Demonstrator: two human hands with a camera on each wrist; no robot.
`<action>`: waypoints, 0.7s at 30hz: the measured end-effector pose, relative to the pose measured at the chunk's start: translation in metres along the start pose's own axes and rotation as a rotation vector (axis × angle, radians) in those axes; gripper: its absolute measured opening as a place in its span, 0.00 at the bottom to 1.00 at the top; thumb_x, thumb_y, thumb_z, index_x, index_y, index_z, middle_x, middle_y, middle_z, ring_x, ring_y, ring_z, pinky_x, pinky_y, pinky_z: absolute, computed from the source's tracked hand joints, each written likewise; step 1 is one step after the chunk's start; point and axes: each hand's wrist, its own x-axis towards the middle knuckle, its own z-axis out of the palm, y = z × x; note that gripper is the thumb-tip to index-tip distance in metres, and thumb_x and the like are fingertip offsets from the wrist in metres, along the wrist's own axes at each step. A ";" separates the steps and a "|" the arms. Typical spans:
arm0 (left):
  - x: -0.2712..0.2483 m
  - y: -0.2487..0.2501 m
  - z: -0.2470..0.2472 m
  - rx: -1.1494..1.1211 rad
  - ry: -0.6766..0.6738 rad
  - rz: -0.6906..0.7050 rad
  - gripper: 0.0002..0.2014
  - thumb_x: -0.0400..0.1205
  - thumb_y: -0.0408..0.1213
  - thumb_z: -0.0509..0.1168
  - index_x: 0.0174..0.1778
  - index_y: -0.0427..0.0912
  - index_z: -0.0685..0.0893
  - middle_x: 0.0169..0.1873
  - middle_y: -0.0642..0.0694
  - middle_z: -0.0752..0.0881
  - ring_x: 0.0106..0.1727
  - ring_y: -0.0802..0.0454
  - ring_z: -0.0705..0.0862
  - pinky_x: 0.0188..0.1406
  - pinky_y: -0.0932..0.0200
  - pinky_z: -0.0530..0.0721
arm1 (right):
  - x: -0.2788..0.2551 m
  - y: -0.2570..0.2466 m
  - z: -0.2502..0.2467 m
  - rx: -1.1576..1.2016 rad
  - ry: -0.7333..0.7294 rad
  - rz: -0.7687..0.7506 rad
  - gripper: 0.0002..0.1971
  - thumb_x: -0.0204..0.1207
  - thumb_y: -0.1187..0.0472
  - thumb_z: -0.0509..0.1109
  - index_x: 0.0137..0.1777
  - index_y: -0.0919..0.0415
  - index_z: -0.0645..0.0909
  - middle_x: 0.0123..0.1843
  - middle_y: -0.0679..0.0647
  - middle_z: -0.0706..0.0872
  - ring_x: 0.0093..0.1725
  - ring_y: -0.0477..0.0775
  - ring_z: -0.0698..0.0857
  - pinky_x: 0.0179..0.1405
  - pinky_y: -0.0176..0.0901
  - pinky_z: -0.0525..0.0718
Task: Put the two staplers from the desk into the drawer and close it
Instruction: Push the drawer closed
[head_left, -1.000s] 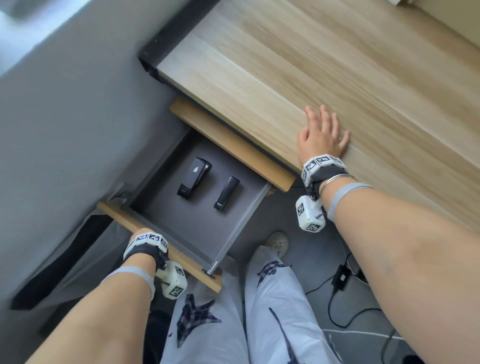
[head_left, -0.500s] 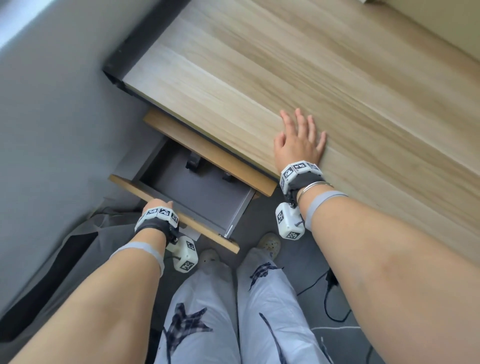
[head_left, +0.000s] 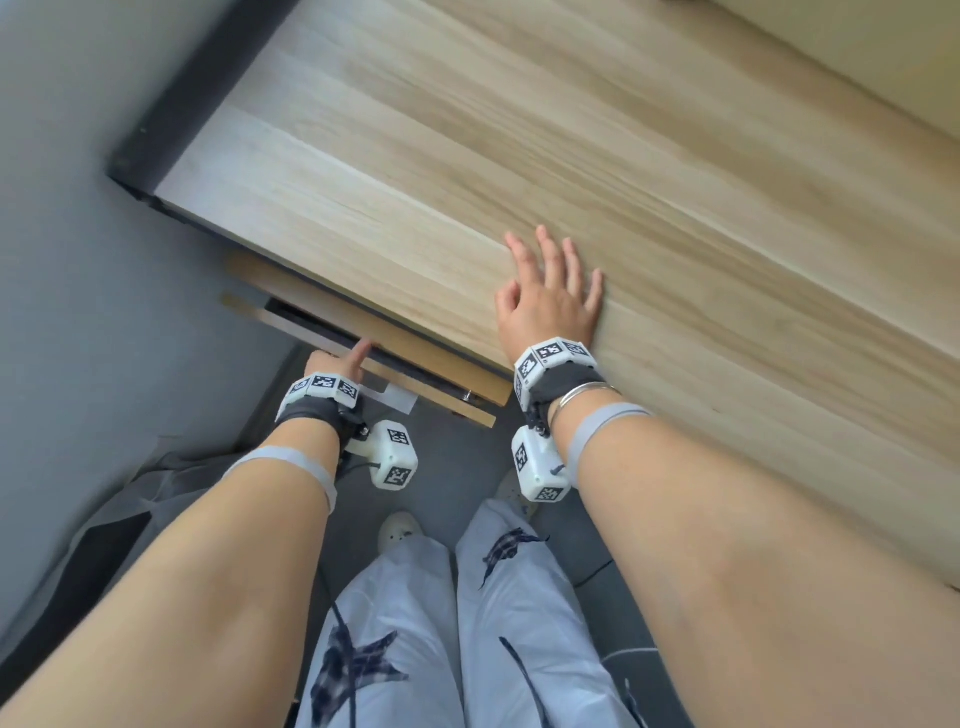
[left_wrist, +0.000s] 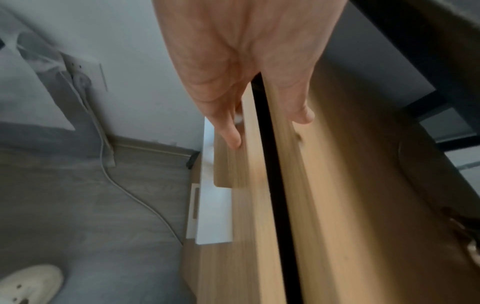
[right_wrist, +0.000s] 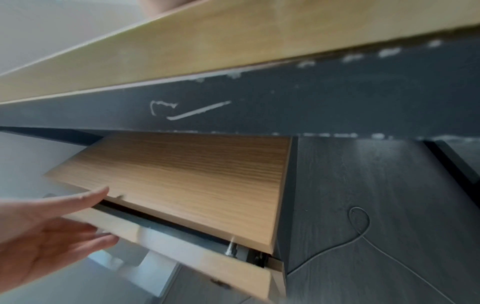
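left hand (head_left: 337, 364) pressing drawer (head_left: 415, 387), no legible writing

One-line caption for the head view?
Left hand pushes the drawer front nearly shut; right hand rests flat on the desk.

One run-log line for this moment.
stage: closing | drawer: narrow gap left | left hand: flat on drawer front, pushing | right hand: flat on desk | staplers: hidden
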 end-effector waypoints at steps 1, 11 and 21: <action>0.001 0.003 0.002 -0.079 -0.007 0.015 0.13 0.76 0.50 0.67 0.37 0.43 0.82 0.38 0.38 0.82 0.38 0.43 0.81 0.47 0.54 0.83 | 0.000 0.000 0.000 0.000 0.001 0.001 0.29 0.75 0.53 0.57 0.77 0.34 0.64 0.84 0.42 0.64 0.84 0.51 0.61 0.81 0.63 0.52; 0.012 0.027 0.016 -0.068 0.052 -0.075 0.42 0.66 0.55 0.75 0.70 0.30 0.76 0.63 0.31 0.84 0.62 0.33 0.84 0.62 0.42 0.82 | 0.000 -0.001 -0.002 0.011 -0.001 0.007 0.29 0.75 0.53 0.58 0.77 0.34 0.65 0.83 0.42 0.65 0.84 0.52 0.62 0.81 0.63 0.52; 0.029 0.030 0.017 0.008 0.051 -0.119 0.35 0.65 0.56 0.76 0.56 0.30 0.85 0.55 0.34 0.89 0.54 0.39 0.89 0.44 0.53 0.82 | 0.000 -0.001 -0.001 0.010 0.011 0.008 0.29 0.74 0.52 0.59 0.76 0.35 0.67 0.83 0.43 0.67 0.83 0.53 0.64 0.81 0.64 0.54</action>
